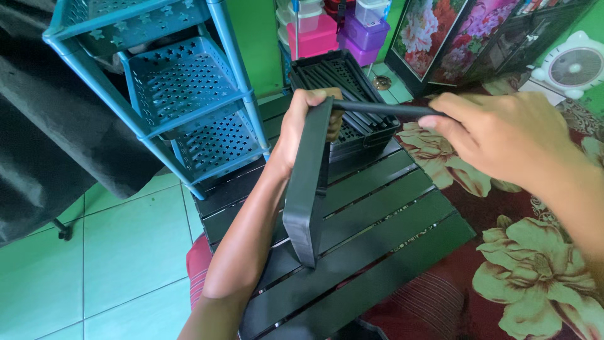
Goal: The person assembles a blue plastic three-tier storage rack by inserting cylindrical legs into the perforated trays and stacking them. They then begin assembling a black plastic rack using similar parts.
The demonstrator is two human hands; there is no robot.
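My left hand [301, 123] grips the top of a flat black plastic frame piece [307, 189] that stands on edge on a black slatted shelf panel [377, 220]. My right hand [497, 135] pinches the end of a thin black rod [384, 109]. The rod runs level to the top of the frame piece, where it meets my left hand. Behind the two hands sits a stack of black slatted trays [352, 101].
A blue perforated plastic rack [182, 88] stands at the left on green floor tiles [126, 252]. A dark red floral mat [522, 264] covers the right. Pink and purple plastic boxes [340, 28], flower pictures [440, 31] and a small white fan [574, 66] are at the back.
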